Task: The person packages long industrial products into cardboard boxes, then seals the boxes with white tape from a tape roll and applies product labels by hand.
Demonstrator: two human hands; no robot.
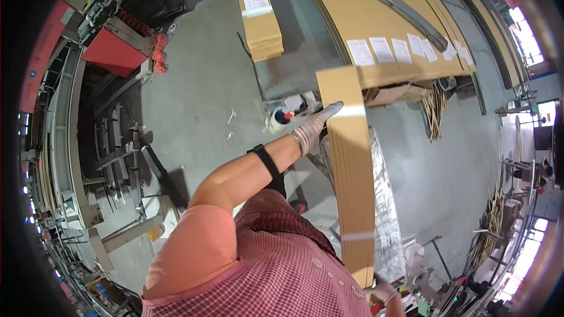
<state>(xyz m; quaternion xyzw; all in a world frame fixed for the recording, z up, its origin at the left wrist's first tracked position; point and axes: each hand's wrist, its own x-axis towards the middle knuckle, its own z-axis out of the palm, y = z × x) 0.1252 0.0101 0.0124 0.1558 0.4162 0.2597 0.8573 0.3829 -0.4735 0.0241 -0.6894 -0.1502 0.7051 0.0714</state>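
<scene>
A long, narrow bundle of tan cardboard strips [351,170] runs lengthwise in front of me, bound by a pale band near each end. My left hand [314,126], in a light glove with greyish fingertips, grips its left edge near the far band; one finger lies over the top and the rest are hidden below. At the near end, my right hand [385,294], also gloved, is closed around the bundle's lower right corner, partly cut off by my body. The bundle's far end meets the edge of a large cardboard stack [411,69] with several white paper labels.
Another banded cardboard bundle [264,35] lies on a grey surface at the far left. A long dark strip [388,3] crosses the large stack. Silvery wrapped material [385,211] lies beside my bundle. A red machine [114,53] stands left; thin wooden sticks [435,114] lean under the stack.
</scene>
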